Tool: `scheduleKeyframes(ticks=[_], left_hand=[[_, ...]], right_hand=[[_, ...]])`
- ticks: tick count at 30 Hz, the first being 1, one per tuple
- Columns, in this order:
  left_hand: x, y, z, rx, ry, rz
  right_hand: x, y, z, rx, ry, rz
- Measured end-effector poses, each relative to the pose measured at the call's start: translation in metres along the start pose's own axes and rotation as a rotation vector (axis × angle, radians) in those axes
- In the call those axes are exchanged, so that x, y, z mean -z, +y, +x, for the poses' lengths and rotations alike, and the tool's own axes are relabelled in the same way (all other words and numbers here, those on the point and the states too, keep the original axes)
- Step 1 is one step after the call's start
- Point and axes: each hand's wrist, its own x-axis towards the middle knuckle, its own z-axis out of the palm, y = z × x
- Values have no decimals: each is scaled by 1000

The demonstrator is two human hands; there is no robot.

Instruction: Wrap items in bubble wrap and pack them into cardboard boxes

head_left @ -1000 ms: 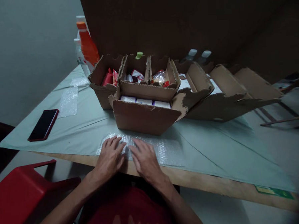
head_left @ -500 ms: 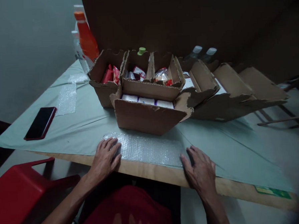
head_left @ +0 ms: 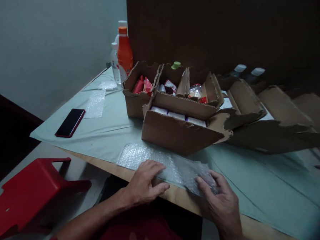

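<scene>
1. A sheet of bubble wrap [head_left: 162, 166] lies flat near the front edge of the counter [head_left: 260, 190], low in the middle of the frame, just in front of the cardboard box [head_left: 179, 135].
2. The left hand [head_left: 144, 183] rests palm down on the sheet's near edge, fingers spread and flat, not gripping; it seems to pin the wrap so it cannot slide.
3. The right hand [head_left: 222, 206], at lower centre-right, curls its fingers around the sheet's right end, which is lifted and crumpled off the counter; the grip looks like a loose pinch on the plastic.
4. The box stands open, its front row packed with small white cartons [head_left: 177, 115], its rear compartments holding red packets [head_left: 143, 85] and other small wrapped items, sorted by kind.
5. Flattened cardboard [head_left: 278, 128] sprawls to the right of the box.
6. An orange bottle [head_left: 124, 53] and clear bottles stand behind the box at upper centre-left, against the wall.
7. A phone [head_left: 70, 122] lies face up at the left, near a second strip of bubble wrap [head_left: 96, 103], well apart from the hands.
8. A red stool [head_left: 32, 191] sits in the lower left, beside the counter.
</scene>
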Motion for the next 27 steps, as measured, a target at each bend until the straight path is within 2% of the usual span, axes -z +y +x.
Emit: scheduleKeyframes(ticks=[2, 4, 6, 7, 9, 11, 14, 16, 18, 23, 25, 27], left_hand=[[13, -2, -3, 168, 39, -245], [26, -6, -5, 292, 67, -405], [36, -12, -5, 357, 156, -427], [40, -15, -5, 391, 211, -399], [46, -22, -4, 462, 283, -342], [52, -28, -2, 494, 302, -304], [64, -35, 2, 448, 310, -218], [74, -39, 6, 420, 278, -114], [83, -44, 10, 420, 212, 34], [94, -56, 17, 509, 71, 490], [93, -59, 16, 513, 51, 593], [91, -58, 12, 457, 88, 664]], right_hand=[[-21, -27, -10, 73, -148, 134], [-44, -49, -18, 187, -369, 196], [-60, -62, -23, 316, -541, 195], [-64, -65, -23, 367, -577, 189], [-67, -63, -22, 421, -539, 181], [-64, -59, -17, 458, -417, 155], [-61, -55, -5, 569, -223, 53], [-65, -54, 3, 648, -159, -24], [-74, -52, 10, 678, -173, -105], [-102, -40, 17, 637, -323, -327], [-109, -34, 17, 641, -322, -376], [-112, -31, 17, 654, -314, -395]])
